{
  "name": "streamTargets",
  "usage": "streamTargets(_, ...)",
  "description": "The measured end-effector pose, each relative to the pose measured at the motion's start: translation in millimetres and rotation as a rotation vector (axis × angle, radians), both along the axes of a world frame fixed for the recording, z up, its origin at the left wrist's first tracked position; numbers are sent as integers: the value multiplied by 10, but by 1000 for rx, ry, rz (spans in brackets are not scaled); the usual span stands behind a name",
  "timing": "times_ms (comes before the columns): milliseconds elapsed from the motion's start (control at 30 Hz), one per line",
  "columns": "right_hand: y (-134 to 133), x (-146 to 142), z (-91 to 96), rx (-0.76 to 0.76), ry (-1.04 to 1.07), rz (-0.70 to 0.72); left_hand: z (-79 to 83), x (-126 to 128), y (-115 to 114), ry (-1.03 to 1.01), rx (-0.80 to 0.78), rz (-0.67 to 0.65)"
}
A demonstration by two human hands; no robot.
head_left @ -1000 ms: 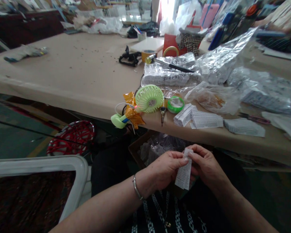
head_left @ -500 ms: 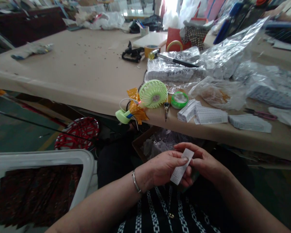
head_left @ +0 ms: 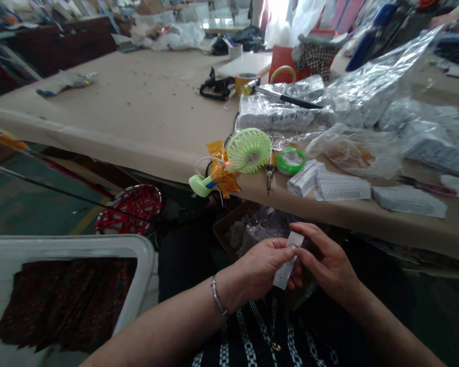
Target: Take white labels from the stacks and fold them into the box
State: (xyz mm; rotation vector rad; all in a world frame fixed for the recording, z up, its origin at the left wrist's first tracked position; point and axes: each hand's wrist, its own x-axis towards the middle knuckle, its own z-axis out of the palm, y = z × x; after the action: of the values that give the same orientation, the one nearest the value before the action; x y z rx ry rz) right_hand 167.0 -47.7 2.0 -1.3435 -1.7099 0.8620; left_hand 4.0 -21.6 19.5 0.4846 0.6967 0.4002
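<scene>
A narrow white printed label (head_left: 283, 276) is pinched between the thumb and fingers of my left hand (head_left: 262, 267), low in front of my lap. My right hand (head_left: 325, 260) curls round the label's upper end, its thumb at the label's edge and its index finger behind the top. How firmly the right fingers grip is partly hidden. Beyond the hands, stacks of similar labels lie along the table edge: a tilted stack (head_left: 305, 177), a fanned stack (head_left: 342, 185) and a flatter stack (head_left: 409, 200).
On the table (head_left: 99, 117) edge are a green fan (head_left: 249, 150), a soldering iron-like tool (head_left: 269, 179) and a green round container (head_left: 290, 160). Plastic bags (head_left: 361, 150) lie to the right. Below are a box of plastic (head_left: 248, 229), a red-laced stool (head_left: 128, 209) and a white tub (head_left: 145, 255) with dark fabric.
My right hand has closed in on the label, its thumb now against it. The label is tilted more upright. The whole view has shifted slightly, moving the table things rightward.
</scene>
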Motion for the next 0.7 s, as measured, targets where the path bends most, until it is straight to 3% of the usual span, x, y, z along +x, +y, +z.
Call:
streamTargets(67,5,9,45,197,-206,-19,10,-8,8,7,13,9)
streamTargets(133,12,2,71,278,-317,-17,7,-14,10,13,23,10)
streamTargets(367,20,-64,73,291,-342,5,-25,-39,5,6,12,7)
streamTargets(533,8,-79,45,200,-243,-21,-42,-45,9,8,7,10)
streamTargets(700,66,-125,48,-174,107,-112,-83,-57,20,-13,54,68)
